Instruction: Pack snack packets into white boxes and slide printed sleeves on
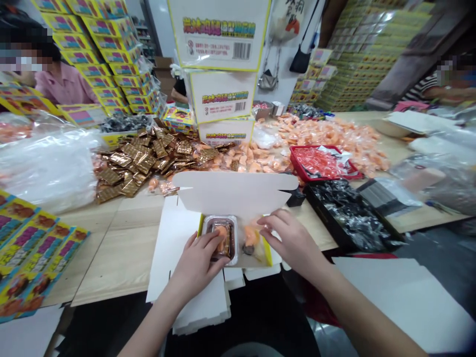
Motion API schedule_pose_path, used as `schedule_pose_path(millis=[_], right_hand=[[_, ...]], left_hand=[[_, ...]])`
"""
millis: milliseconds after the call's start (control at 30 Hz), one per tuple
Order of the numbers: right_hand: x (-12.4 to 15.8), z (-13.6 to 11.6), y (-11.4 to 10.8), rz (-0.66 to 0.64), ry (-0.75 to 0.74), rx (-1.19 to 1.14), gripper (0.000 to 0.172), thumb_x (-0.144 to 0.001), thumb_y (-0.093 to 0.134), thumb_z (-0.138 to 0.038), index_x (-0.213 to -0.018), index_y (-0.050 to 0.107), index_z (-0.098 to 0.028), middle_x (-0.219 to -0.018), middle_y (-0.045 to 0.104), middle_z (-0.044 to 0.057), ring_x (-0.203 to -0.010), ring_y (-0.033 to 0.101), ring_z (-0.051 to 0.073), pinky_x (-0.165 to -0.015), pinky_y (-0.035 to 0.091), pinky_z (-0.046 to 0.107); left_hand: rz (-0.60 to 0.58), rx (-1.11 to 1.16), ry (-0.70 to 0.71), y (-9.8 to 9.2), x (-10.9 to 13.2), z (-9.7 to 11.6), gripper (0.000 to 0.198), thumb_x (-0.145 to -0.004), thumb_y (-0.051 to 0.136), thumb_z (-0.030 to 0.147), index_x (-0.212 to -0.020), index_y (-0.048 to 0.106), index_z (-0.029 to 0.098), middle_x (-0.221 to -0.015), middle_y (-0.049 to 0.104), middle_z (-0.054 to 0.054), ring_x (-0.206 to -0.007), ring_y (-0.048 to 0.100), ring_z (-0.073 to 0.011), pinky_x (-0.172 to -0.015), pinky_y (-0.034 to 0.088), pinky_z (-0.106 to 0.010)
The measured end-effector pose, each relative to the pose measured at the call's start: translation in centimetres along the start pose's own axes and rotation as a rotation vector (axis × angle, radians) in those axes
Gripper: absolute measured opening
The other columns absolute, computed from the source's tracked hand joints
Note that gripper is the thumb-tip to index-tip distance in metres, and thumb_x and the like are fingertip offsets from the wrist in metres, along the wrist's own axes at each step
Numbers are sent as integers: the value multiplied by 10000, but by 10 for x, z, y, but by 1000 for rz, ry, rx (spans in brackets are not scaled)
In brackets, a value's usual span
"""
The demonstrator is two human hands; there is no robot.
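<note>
An open white carton (238, 193) lies in front of me with its lid raised at the back. On its left side sits a foil tray (235, 243) holding a brown-gold sachet and an orange piece (222, 231). My left hand (203, 253) rests over the tray, fingers stretched out and touching the contents. To the tray's right is a clear plastic packet (250, 237) with an orange piece and something dark, slightly blurred. My right hand (288, 238) is at the carton's right edge, fingertips pinched together at the packet's upper edge.
Brown-gold sachets (137, 158) and wrapped orange pieces (334, 134) are heaped behind the carton. At right are a red basket (303, 171) and a black box of dark packets (353, 215). Stacked white cartons (223, 94) rise behind. Printed boxes (33, 258) stand left. Other people sit across.
</note>
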State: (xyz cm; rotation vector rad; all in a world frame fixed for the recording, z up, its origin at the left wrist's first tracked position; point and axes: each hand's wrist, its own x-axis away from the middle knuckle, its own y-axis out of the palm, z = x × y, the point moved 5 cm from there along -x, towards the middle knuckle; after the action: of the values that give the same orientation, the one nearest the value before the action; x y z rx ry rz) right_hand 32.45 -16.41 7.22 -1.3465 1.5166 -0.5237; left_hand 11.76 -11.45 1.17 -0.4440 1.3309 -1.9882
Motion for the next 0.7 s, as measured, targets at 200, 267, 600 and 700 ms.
schedule_pose_path(millis=[200,267,600,700], right_hand=[[33,-16,41,-165,-79,61,289,-889,581,-237,-1170,610,-175,-1201,594,125,-1105,552,271,-927,498,438],[37,-19,40,-175,-18,73,358,-893,589,-279,-1234,580,-170,-1217,601,127,-1098,555,285,-949,475,482],[39,58,-19,349,160,44,255,-948,470,-270,-1138,629,-210,-1063,651,80,-1029,599,220,-907,507,344],[17,154,-41,313,426,282,244,-955,453,-276,-1032,656,-166,-1017,664,89,-999,585,212,-922,470,341]], left_hand=[[-35,-45,23,2,3,-3,506,-908,542,481,-1347,472,240,-1377,553,-106,-1262,507,-271,-1113,273,-538],[-5,-103,61,0,4,-1,558,-907,535,504,-1386,431,239,-1401,530,-117,-1290,481,-284,-1141,194,-567],[217,-364,460,16,-12,62,942,-787,604,616,-1513,246,133,-1474,453,-101,-1338,427,-299,-1123,281,-413],[234,-465,592,44,-16,61,671,-848,568,295,-1476,351,207,-1424,521,-19,-1257,523,-207,-1066,346,-328]])
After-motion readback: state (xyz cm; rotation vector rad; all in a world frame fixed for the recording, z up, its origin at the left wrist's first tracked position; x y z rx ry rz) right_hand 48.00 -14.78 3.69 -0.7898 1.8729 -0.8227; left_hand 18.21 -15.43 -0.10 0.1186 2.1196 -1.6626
